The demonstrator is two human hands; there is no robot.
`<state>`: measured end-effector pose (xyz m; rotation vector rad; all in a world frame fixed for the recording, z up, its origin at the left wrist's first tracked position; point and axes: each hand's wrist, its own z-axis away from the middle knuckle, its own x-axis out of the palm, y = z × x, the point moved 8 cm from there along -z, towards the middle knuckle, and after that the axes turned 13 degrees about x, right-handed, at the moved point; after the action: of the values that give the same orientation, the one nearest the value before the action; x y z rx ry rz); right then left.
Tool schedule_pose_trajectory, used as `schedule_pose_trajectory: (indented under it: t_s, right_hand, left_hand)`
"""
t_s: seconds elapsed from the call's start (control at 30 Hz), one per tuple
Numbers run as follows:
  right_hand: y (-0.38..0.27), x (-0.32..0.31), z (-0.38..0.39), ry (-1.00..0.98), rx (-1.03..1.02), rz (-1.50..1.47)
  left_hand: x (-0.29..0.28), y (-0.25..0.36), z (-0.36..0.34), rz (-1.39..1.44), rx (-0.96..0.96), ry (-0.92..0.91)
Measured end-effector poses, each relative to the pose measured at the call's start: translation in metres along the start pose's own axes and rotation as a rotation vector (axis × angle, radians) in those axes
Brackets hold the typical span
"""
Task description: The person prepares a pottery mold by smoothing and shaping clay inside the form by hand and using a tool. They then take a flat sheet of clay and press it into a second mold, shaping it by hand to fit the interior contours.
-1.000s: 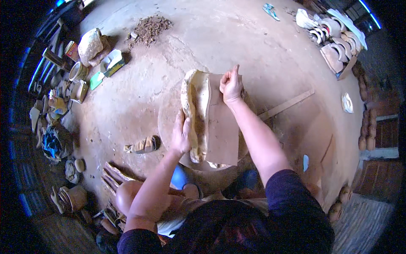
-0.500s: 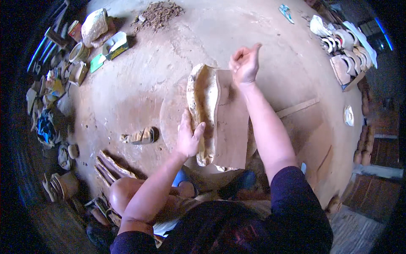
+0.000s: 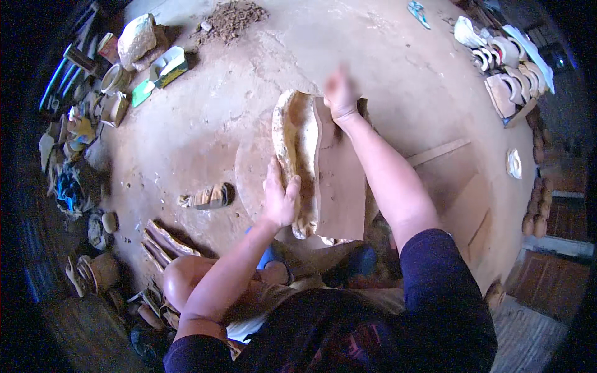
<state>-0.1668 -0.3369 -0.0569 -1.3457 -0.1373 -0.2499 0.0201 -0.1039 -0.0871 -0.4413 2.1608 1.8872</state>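
Observation:
A pale, yellowish mould-like piece [image 3: 287, 124] with a wavy hollow stands lengthwise in front of me, on a round board [image 3: 249, 165]. Against its right side lies a flat brown clay slab [image 3: 341, 186], which partly covers it. My left hand [image 3: 283, 198] grips the left wall of the mould, thumb on the rim toward the hollow and fingers along the outside. Over the far end of the slab is my right hand [image 3: 341, 94]; motion smears its fingers, so I cannot tell whether they hold anything.
A ridged brown piece [image 3: 208, 196] lies left of the board, and channelled pieces [image 3: 165, 242] sit by my knee. A wooden strip [image 3: 440, 152] lies to the right. Crumbled clay [image 3: 233, 22] is heaped at the back. Curved pieces [image 3: 513, 90] stack at far right.
My right hand has moved left and slightly nearer, from beside the slab's far right corner to over its far edge. My left hand keeps its grip on the mould.

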Motion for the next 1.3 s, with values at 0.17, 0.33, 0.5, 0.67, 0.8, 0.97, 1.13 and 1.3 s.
schedule_pose_trajectory:
  t_s: [0.17,0.33,0.5,0.67,0.8,0.97,1.13,1.3]
  right_hand:
    - [-0.008,-0.016,0.041,0.066,0.010,-0.305]
    - [0.004,-0.009,0.054,0.143,0.103,-0.263]
    - [0.025,-0.035,0.084,0.233,-0.024,-0.246]
    - [0.007,-0.004,0.098,0.026,0.064,-0.370]
    - [0.028,-0.026,0.124,-0.012,-0.145,-0.014]
    - [0.019,-0.010,0.138,-0.196,0.049,-0.298]
    - [0.047,-0.023,0.159,-0.098,0.079,-0.047]
    - [-0.007,-0.016,0.187,-0.300,-0.011,-0.266]
  left_hand:
    - [0.001,-0.004,0.005,-0.054,0.002,0.006]
    - [0.000,-0.006,0.014,-0.066,-0.054,-0.008]
    - [0.014,-0.005,0.022,-0.108,-0.048,-0.009]
    - [-0.004,0.001,0.025,-0.033,-0.069,0.045]
    - [0.009,0.013,0.025,-0.079,-0.016,0.035]
    - [0.006,0.000,0.034,-0.091,-0.069,0.057]
    - [0.010,-0.003,0.040,-0.093,-0.040,0.089]
    - [0.007,-0.001,0.044,-0.054,-0.007,0.122]
